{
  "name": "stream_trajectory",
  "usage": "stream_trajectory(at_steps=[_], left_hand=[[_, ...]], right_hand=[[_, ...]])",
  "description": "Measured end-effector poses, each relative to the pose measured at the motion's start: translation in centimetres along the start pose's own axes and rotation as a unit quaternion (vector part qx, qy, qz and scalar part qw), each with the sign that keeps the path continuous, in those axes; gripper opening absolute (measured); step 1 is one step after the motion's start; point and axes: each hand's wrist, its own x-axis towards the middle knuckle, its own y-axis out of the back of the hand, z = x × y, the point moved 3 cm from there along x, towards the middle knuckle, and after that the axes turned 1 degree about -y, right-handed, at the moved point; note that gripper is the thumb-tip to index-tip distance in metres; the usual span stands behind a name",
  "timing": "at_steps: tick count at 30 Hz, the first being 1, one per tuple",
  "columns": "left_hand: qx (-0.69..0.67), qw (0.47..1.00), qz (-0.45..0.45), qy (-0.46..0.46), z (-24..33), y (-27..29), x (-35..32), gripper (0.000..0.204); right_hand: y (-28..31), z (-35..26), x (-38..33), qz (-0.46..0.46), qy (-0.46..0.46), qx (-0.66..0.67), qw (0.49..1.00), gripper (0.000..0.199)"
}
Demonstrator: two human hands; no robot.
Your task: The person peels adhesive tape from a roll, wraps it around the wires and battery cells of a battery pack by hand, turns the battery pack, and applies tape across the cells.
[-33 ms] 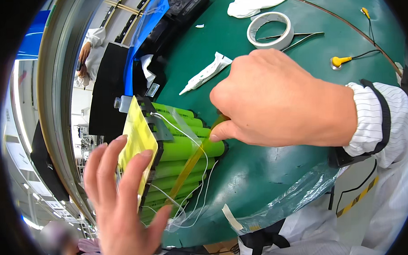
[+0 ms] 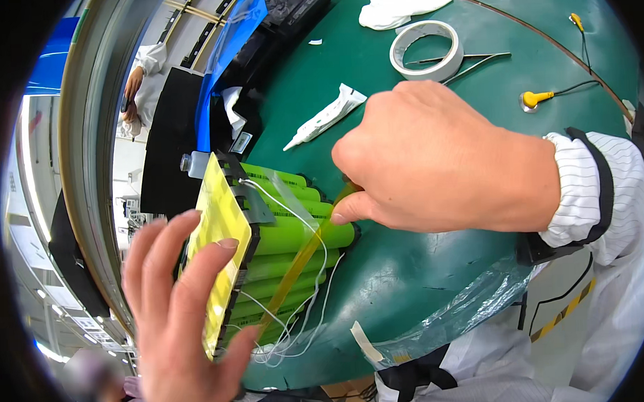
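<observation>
Green mat [image 2: 438,282]: battery pack [image 2: 281,238] between splayed left hand [image 2: 177,312] and tape-pinching right hand [image 2: 434,161].

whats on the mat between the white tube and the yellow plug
Only the right hand crosses that stretch in the head view; otherwise it is bare green mat between the white tube and the yellow plug. The tape roll lies farther up.

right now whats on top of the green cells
An amber tape strip and thin white wires cross the green cells. The right hand pinches the strip's upper end, covering it. The left hand touches the yellow plate.
</observation>
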Motion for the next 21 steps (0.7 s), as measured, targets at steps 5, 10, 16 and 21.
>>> stream_trajectory(at_steps=[5,10,16,21], left_hand=[[-0.120,0.979,-0.024,-0.160,-1.6,-2.6,9.4,0.037],[-0.072,0.948,-0.252,-0.179,-2.2,-4.6,13.0,0.024],[-0.054,0.926,-0.334,-0.166,-2.1,-5.4,14.0,0.019],[-0.070,0.935,-0.291,-0.193,-2.1,-5.4,13.7,0.013]], right_hand=[[-0.6,1.0,-0.6,0.017,0.015,0.003,1.000,0.039],[-0.9,0.1,-0.4,0.014,0.020,-0.017,1.000,0.040],[-0.4,0.3,-0.8,0.000,0.016,-0.016,1.000,0.043],[-0.3,0.2,-0.7,0.000,0.019,-0.009,1.000,0.044]])
